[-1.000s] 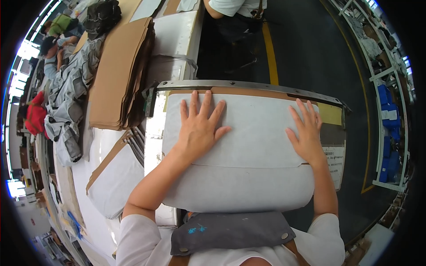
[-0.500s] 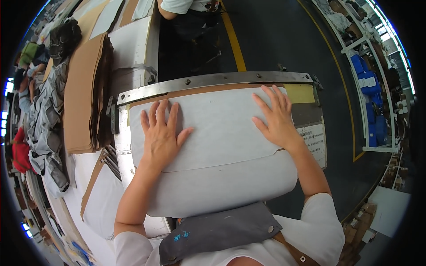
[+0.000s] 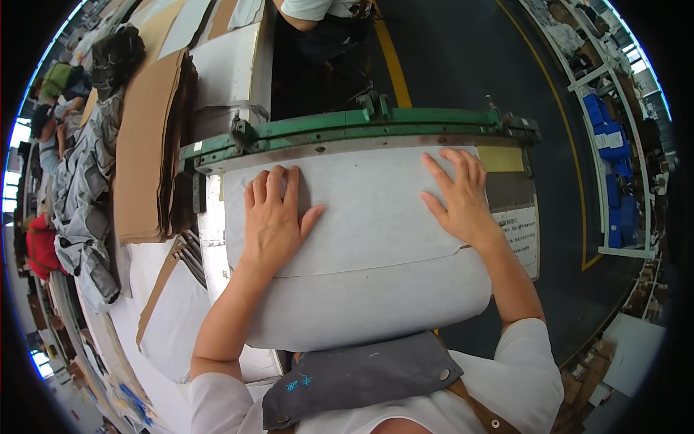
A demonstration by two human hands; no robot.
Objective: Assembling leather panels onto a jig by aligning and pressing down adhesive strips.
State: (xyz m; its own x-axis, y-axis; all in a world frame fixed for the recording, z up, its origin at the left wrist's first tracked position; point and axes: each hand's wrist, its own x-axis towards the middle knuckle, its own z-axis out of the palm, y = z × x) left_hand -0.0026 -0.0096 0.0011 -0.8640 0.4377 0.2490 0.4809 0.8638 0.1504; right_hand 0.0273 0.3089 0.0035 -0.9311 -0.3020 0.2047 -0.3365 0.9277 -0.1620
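Both palms rest on a pale grey-white sheet (image 3: 361,210) that lies flat and curves down over the near edge. A seam or layer edge crosses it from side to side, and I cannot tell whether it is paper or leather. My left hand (image 3: 276,220) lies on its left part with fingers stretched out. My right hand (image 3: 463,202) lies at the right edge, fingers spread. Along the far edge of the sheet runs a long green metal bar (image 3: 318,129) of a bench machine, just beyond my fingertips. It covers the sheet's far edge.
A tall stack of brown boards (image 3: 148,152) stands on the white table at the left, next to crumpled grey cloth (image 3: 87,188). Another person (image 3: 318,29) is beyond the machine. Blue bins (image 3: 607,130) sit on a rack at the right. A printed sheet (image 3: 519,231) lies by my right forearm.
The green bar has swung into place over the sheet's far edge, hiding the brown strip and bare metal bar seen there before. My hands stay flat on the sheet.
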